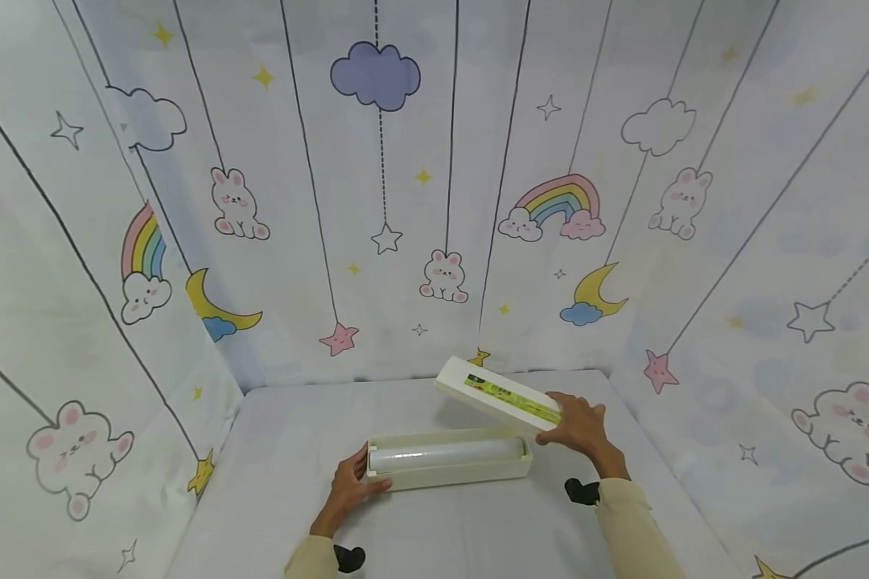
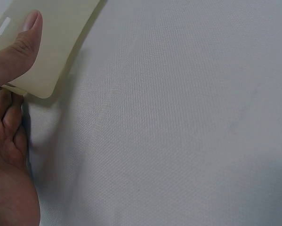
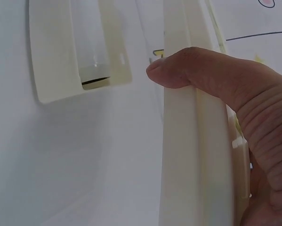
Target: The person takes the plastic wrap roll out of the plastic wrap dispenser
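White oblong plastic lid (image 1: 503,395) is slanting beyond cream oblong plastic box (image 1: 456,478).
Right hand (image 1: 578,425) is pinching lid's right end; left hand (image 1: 351,486), box's left.

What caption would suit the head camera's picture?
Left hand grips an open box, roll inside; right hand holds a labelled lid aloft.

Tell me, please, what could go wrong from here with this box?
The lid is tilted, gripped by the right hand near one end, so it may slip. The roll lies uncovered in the box, so a dropped lid might strike it. The left hand grips one end of the box; a bump could turn it.
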Demonstrator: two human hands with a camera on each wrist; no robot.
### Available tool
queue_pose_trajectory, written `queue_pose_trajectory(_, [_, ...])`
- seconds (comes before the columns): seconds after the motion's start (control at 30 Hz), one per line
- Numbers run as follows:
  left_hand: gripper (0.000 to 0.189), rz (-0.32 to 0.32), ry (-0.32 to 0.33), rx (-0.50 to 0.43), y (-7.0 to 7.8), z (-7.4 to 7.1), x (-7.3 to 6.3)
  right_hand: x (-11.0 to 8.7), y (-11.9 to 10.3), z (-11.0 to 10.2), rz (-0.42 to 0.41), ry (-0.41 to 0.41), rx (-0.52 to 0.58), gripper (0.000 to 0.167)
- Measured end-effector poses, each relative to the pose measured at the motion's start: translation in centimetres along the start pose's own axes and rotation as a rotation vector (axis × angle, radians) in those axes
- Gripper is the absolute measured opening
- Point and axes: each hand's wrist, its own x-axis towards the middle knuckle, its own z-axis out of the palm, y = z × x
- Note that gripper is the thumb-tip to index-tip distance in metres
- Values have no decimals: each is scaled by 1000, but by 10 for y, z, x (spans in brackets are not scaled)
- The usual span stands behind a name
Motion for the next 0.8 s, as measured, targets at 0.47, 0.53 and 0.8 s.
queue_pose_trajectory(0.47, [109,-32,17,-23,-15,1,4,-1,5,1,24,0,10,91])
queue_pose_trajectory(0.53, [111,-29,19,-44,-16,1,5,-1,6,2,26,1,10,90])
queue_pose_trajectory(0.8, [105,25,1,-10,-12,0,3,-3,7,-2,39,7,4,93])
